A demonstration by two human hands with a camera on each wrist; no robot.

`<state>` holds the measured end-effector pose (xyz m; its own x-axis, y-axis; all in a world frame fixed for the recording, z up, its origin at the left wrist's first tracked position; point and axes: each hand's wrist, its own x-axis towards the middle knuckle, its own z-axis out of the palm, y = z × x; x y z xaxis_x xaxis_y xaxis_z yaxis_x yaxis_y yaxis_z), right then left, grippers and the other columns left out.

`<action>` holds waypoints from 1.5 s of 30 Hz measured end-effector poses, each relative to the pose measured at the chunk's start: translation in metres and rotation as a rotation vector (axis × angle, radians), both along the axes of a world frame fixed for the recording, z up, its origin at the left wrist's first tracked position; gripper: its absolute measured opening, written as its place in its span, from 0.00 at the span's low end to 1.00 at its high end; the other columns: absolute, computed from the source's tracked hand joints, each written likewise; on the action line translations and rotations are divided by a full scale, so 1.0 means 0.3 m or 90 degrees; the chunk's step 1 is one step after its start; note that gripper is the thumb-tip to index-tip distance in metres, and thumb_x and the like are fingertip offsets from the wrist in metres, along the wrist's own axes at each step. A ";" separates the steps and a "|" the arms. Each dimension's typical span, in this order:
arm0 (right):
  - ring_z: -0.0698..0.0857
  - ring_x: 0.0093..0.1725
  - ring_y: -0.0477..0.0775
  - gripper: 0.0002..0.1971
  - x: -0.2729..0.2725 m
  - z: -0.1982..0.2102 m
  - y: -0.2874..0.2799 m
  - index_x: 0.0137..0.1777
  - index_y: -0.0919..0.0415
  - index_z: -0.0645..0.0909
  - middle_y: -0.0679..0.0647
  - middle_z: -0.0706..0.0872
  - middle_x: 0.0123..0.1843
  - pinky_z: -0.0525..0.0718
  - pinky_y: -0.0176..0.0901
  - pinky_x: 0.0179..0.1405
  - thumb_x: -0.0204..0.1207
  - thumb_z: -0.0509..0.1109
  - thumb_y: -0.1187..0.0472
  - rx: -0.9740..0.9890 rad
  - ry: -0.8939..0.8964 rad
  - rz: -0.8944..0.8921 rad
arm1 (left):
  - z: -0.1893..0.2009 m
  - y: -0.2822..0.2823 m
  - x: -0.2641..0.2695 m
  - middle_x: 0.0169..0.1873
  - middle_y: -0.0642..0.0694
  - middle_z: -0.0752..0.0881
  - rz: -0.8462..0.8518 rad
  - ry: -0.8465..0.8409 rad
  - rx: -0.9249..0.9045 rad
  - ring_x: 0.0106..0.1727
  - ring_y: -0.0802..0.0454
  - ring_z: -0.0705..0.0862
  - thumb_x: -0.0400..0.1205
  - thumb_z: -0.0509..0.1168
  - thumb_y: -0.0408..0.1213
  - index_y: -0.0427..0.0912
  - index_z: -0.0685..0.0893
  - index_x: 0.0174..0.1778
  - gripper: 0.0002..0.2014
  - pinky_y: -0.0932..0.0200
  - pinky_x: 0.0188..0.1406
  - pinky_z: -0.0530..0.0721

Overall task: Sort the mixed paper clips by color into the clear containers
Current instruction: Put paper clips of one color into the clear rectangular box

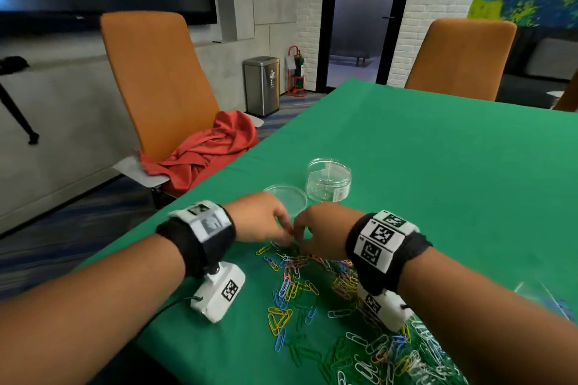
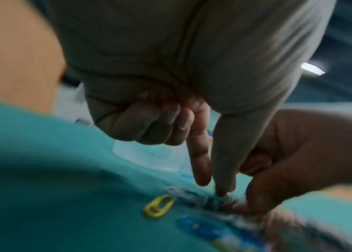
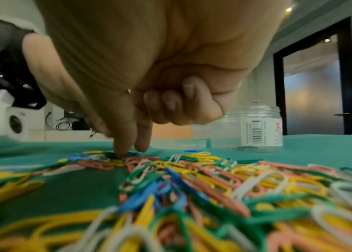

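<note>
My bench is green; the paper clips are yellow, green, blue, pink, white; chairs orange; wristbands black-and-white checked.

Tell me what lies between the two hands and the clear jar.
In the head view, a clear round lid lies flat on the green tablecloth, just left of the clear plastic jar.

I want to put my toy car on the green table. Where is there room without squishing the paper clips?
Bare green cloth stretches beyond and to the right of the clear jar, toward the far orange chair. The near part is crowded: paper clips cover it, with both hands at the pile's far edge and the shallow clear lid just beyond them.
</note>
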<state>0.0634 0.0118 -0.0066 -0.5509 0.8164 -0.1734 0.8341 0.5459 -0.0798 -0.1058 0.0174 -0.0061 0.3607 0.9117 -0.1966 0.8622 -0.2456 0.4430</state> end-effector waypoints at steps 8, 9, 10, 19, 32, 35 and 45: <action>0.82 0.42 0.54 0.07 0.013 -0.021 -0.007 0.48 0.56 0.86 0.52 0.88 0.46 0.78 0.38 0.41 0.75 0.67 0.58 -0.028 0.057 -0.044 | -0.011 0.000 -0.016 0.39 0.50 0.91 0.007 0.177 0.065 0.44 0.49 0.88 0.76 0.74 0.44 0.46 0.92 0.43 0.06 0.62 0.41 0.80; 0.81 0.40 0.51 0.06 0.029 -0.012 -0.005 0.47 0.55 0.86 0.50 0.87 0.44 0.75 0.36 0.39 0.75 0.68 0.57 -0.031 0.108 -0.048 | -0.008 0.000 -0.026 0.39 0.50 0.91 0.014 0.170 0.060 0.44 0.49 0.88 0.76 0.73 0.43 0.44 0.91 0.43 0.07 0.62 0.42 0.81; 0.80 0.38 0.49 0.04 0.047 -0.003 -0.002 0.45 0.53 0.86 0.48 0.86 0.40 0.74 0.35 0.37 0.76 0.69 0.56 -0.042 0.166 -0.063 | -0.006 0.000 -0.034 0.39 0.49 0.91 0.021 0.164 0.053 0.44 0.48 0.88 0.77 0.71 0.42 0.44 0.90 0.41 0.06 0.63 0.41 0.81; 0.64 0.27 0.46 0.05 0.188 0.050 -0.083 0.40 0.58 0.70 0.54 0.75 0.35 0.58 0.34 0.19 0.78 0.58 0.65 -0.641 1.054 -0.354 | 0.031 -0.018 0.020 0.31 0.59 0.80 -0.026 0.175 0.111 0.38 0.56 0.80 0.77 0.73 0.49 0.53 0.91 0.47 0.07 0.63 0.37 0.71; 0.85 0.44 0.59 0.16 0.379 0.099 -0.329 0.53 0.67 0.78 0.65 0.86 0.48 0.87 0.45 0.42 0.81 0.59 0.53 -0.682 1.431 -0.442 | 0.017 -0.017 0.102 0.37 0.51 0.87 -0.051 0.136 0.057 0.40 0.52 0.83 0.82 0.63 0.40 0.43 0.86 0.41 0.08 0.57 0.42 0.80; 0.85 0.64 0.68 0.22 0.477 0.119 -0.400 0.67 0.74 0.74 0.72 0.84 0.64 0.83 0.59 0.62 0.78 0.59 0.61 -0.637 1.443 -0.434 | 0.026 -0.038 0.153 0.28 0.48 0.73 0.100 -0.281 -0.177 0.25 0.52 0.69 0.83 0.58 0.34 0.44 0.74 0.34 0.10 0.59 0.24 0.64; 0.82 0.66 0.74 0.32 0.673 0.104 -0.563 0.71 0.79 0.71 0.78 0.81 0.66 0.79 0.63 0.64 0.61 0.57 0.78 -0.551 1.425 -0.450 | 0.069 -0.198 0.472 0.29 0.46 0.73 0.073 -0.648 -0.556 0.25 0.54 0.71 0.79 0.52 0.26 0.40 0.77 0.44 0.09 0.65 0.15 0.65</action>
